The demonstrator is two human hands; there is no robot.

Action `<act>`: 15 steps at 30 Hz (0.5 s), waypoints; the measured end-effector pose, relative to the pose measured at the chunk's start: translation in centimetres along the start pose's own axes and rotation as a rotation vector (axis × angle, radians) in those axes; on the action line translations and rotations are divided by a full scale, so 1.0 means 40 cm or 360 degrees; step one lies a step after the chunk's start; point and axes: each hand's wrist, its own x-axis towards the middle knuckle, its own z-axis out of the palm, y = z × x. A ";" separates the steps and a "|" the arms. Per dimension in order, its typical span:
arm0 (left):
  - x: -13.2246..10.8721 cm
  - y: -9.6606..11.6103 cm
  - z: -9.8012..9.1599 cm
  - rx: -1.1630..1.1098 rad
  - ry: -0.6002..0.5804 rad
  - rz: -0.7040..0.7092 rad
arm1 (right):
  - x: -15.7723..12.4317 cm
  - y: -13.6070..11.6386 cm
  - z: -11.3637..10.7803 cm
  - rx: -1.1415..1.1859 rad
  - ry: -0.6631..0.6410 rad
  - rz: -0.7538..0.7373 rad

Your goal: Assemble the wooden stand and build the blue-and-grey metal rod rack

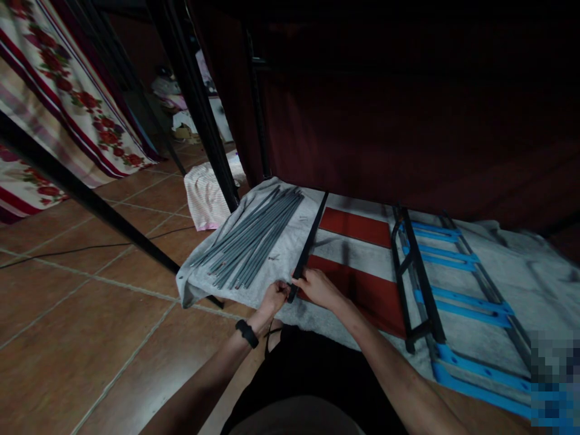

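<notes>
My right hand (319, 287) is closed on the near end of a long black bar (312, 235), which lies on a grey cloth (290, 241). Beside that same end, my left hand (274, 297) is pinched; whatever is between its fingertips is too small to make out. Two reddish-brown panels, a far panel (356, 226) and a near panel (357, 290), extend to the right of the bar. Left of it lies a pile of thin grey rods (256, 238). A few small screws (273, 258) rest on the cloth between rods and bar.
A black frame (421, 278) with blue crosspieces (471, 302) lies at the right. Black metal posts (199, 109) rise at the left, and a dark red curtain (408, 133) hangs behind. A striped cloth (208, 193) drapes beyond the rods. Tiled floor (113, 320) spreads at left.
</notes>
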 end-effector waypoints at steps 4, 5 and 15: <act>-0.005 0.012 0.004 -0.0003 -0.0050 0.0017 | 0.003 -0.010 -0.008 -0.0137 -0.0041 0.0024; -0.006 0.015 0.005 -0.0024 -0.0049 -0.0027 | 0.004 -0.011 -0.010 -0.0158 -0.0042 0.0027; -0.008 0.010 0.017 -0.0108 0.0041 -0.0254 | -0.002 0.006 -0.001 -0.0107 -0.0048 -0.0008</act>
